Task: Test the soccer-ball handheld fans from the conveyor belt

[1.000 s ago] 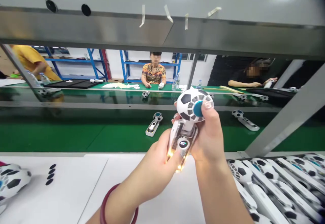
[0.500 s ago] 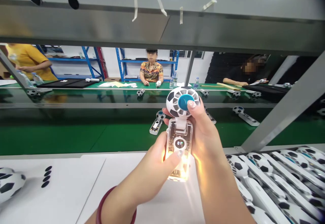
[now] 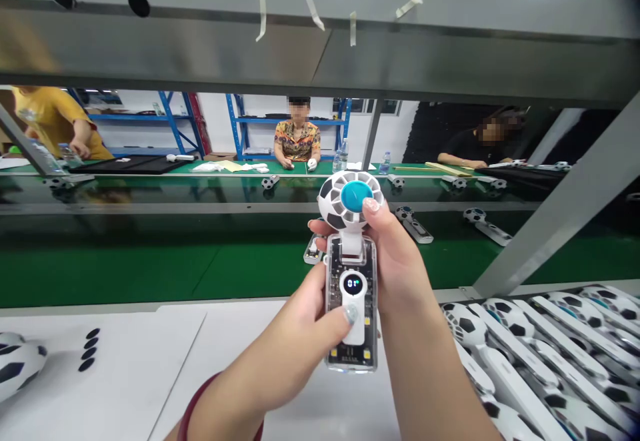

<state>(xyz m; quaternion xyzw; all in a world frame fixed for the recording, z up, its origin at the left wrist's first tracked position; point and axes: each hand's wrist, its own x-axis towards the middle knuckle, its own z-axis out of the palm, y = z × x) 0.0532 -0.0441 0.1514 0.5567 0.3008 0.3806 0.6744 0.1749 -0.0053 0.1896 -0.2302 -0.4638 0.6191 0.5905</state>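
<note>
A handheld fan [image 3: 353,217] with a soccer-ball head, a blue hub and a clear body is held upright in front of me. Its small round display is lit and reads "01"; the lamps in the body are dark. My left hand [image 3: 305,334] is closed around the lower body, its thumb on the white button strip below the display. My right hand [image 3: 400,254] grips the head and upper body from the right, thumb at the edge of the blue hub. The fingers behind the fan are mostly hidden.
A tray of soccer-ball fans [image 3: 540,361] lies at the right. On the white table [image 3: 125,374] are black discs [image 3: 90,349] and a ball-patterned piece [image 3: 20,364]. More fans lie on the green belt [image 3: 125,261]. A grey post [image 3: 555,207] slants at the right; people sit beyond.
The yellow-orange glow in the fan's body has gone out. Both hands and the fan have shifted slightly left. Nearby fans on the belt have moved rightward, and the yellow-sleeved person's arm has lowered.
</note>
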